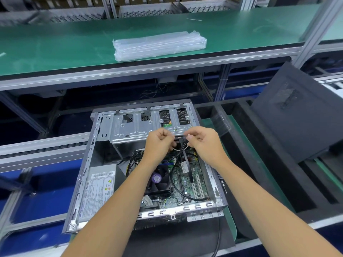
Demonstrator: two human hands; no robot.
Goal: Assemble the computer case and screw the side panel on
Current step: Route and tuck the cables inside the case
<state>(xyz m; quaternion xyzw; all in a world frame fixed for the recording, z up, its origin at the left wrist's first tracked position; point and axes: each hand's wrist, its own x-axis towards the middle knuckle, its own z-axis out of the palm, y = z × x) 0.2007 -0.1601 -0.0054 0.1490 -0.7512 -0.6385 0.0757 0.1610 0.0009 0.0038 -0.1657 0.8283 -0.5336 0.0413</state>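
Observation:
An open computer case (pixel 87 164) lies flat in front of me, its motherboard (pixel 187 180), fan and silver power supply (pixel 98 188) exposed. Both hands work over the middle of the case, just below the metal drive cage (pixel 133 125). My left hand (pixel 158 140) is closed on black and white cables (pixel 176 150). My right hand (pixel 201 139) pinches a small black connector (pixel 182 140) at the end of those cables. The dark side panel (pixel 295 112) leans upright to the right, apart from the case.
A green shelf (pixel 74 45) runs above and behind the case and carries a stack of clear plastic bags (pixel 159 45). Aluminium frame posts (pixel 315 28) stand at the right. Black foam trays (pixel 259 164) lie right of the case, and a black cable (pixel 219 238) trails off the front edge.

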